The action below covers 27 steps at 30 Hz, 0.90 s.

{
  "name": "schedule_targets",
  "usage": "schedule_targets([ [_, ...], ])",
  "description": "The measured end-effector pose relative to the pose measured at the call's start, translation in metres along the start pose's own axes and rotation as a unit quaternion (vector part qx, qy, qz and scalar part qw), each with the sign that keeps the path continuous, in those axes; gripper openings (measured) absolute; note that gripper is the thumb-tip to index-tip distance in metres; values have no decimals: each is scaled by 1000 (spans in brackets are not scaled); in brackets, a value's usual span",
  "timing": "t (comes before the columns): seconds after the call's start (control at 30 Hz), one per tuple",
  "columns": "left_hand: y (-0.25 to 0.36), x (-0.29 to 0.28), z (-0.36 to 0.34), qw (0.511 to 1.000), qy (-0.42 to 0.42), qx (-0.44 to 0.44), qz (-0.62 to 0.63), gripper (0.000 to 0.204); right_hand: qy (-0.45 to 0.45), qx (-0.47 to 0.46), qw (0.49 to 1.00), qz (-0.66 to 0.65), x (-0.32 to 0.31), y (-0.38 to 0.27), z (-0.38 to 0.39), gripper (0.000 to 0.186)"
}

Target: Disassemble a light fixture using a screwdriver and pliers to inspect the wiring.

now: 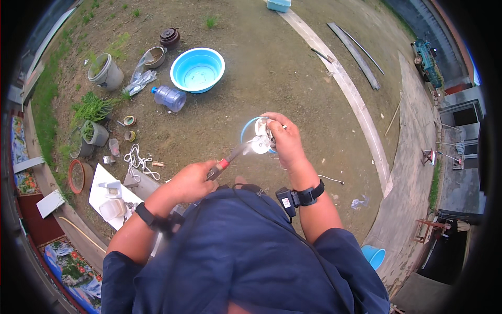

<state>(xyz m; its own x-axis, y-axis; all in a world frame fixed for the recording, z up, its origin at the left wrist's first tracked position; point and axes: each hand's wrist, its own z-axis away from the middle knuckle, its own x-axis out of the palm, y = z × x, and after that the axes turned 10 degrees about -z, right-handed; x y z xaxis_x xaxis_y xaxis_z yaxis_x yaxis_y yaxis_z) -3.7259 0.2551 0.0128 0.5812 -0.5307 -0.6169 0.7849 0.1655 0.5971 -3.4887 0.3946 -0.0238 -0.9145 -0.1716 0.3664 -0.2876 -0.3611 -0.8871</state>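
In front of my body my left hand (pixel 189 181) is closed round the handle of a slim tool (pixel 224 163), dark with a red band. Its pale, narrow front end points up and right; glare and blur hide what kind of tip it has. My right hand (pixel 285 140) grips a small round white device (pixel 260 145) with a thin light-blue ring (pixel 243 131) around it. The tool's tip is at or close to the device's white disc; whether they touch, I cannot tell. A thin cable (pixel 330 179) lies on the ground near my right wrist.
At the far left stand a blue basin (pixel 197 69), a clear water jug (pixel 170 98), a dark lidded pot (pixel 169 37) and plant buckets (pixel 106 73). White rope (pixel 138 161) and a white board (pixel 99 191) lie nearer. Planks (pixel 345 86) run along the right, with a blue bucket (pixel 373 256) nearby.
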Motion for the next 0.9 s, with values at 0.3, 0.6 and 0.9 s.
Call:
schedule_targets([
  [0.3, 12, -13, 5, 999, 8, 30, 33, 65, -7, -152, 910, 386, -2, -22, 6, 32],
  [0.6, 14, -10, 4, 998, 28, 58, -26, 62, -132, -295, 813, 484, 9, -39, 17, 28],
  [0.9, 18, -5, 4, 991, 14, 17, -129, 40, -166, -331, 741, 560, 10, -34, 19, 25],
])
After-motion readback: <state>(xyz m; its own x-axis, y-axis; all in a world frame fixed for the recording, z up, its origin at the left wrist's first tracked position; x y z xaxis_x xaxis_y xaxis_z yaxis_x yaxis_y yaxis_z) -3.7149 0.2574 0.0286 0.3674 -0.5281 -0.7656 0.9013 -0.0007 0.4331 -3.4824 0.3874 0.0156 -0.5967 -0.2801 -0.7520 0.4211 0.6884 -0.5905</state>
